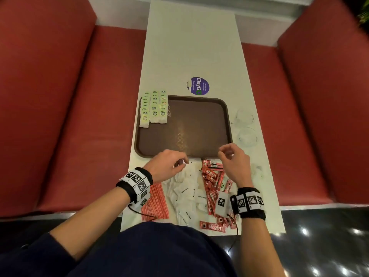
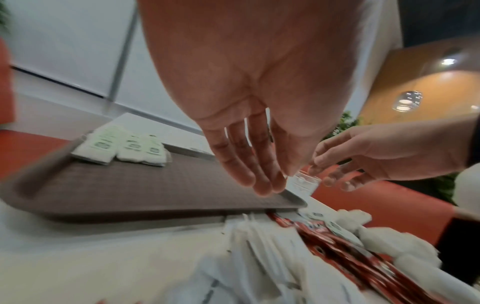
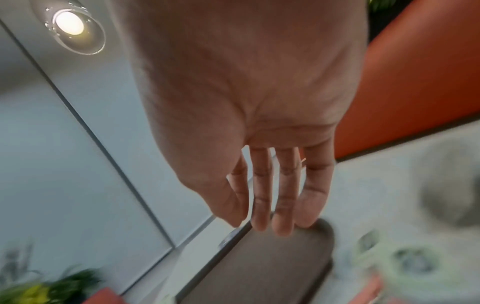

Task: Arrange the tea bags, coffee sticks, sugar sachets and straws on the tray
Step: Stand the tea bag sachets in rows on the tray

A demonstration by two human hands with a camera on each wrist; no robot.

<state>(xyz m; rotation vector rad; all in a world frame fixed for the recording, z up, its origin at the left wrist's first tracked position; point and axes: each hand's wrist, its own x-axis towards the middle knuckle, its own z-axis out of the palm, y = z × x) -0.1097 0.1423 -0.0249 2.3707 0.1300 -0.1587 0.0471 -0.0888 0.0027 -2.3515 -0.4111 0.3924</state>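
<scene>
A brown tray (image 1: 199,120) lies mid-table with tea bags (image 1: 153,108) in three rows at its far left corner. Near me lie red-striped straws (image 1: 155,200), white sugar sachets (image 1: 185,188) and red coffee sticks (image 1: 213,180). My left hand (image 1: 182,161) hovers at the tray's near edge above the sachets. In the left wrist view its fingers (image 2: 265,181) are straight and hold nothing. My right hand (image 1: 225,151) hovers over the tray's near right corner, fingers (image 3: 283,224) relaxed and empty.
Two clear glasses (image 1: 244,116) (image 1: 247,136) stand right of the tray. Loose tea bags (image 1: 257,170) lie by the right table edge. A purple sticker (image 1: 199,85) sits beyond the tray. Red bench seats (image 1: 89,116) flank the narrow table.
</scene>
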